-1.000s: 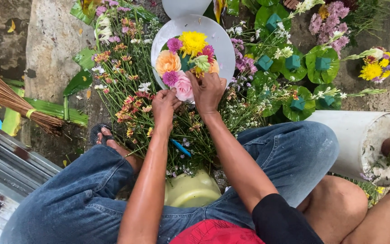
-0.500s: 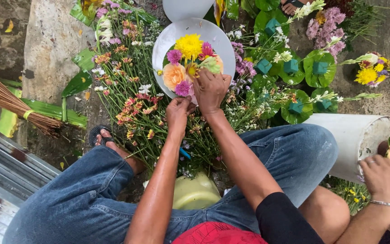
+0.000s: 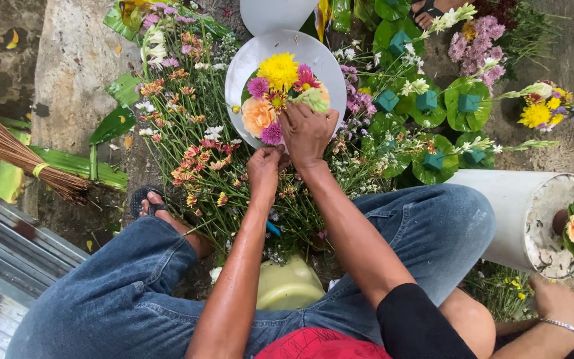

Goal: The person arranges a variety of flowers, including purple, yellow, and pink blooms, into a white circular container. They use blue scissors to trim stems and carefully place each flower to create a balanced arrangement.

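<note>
Bouquet-building is under way; the right hand (image 3: 308,133) grips the posy (image 3: 280,93), the left hand (image 3: 265,169) seemingly pinches its stems. Next calls for another bloom, judged.

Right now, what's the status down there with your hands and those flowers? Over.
Left hand closed on the bouquet stems. Right hand pressed against the bouquet heads, over a white plate. Loose cut flowers heaped beneath; another person's hand off to the right.

Straw broom (image 3: 18,156) at left, white bucket (image 3: 519,219) lying at right
</note>
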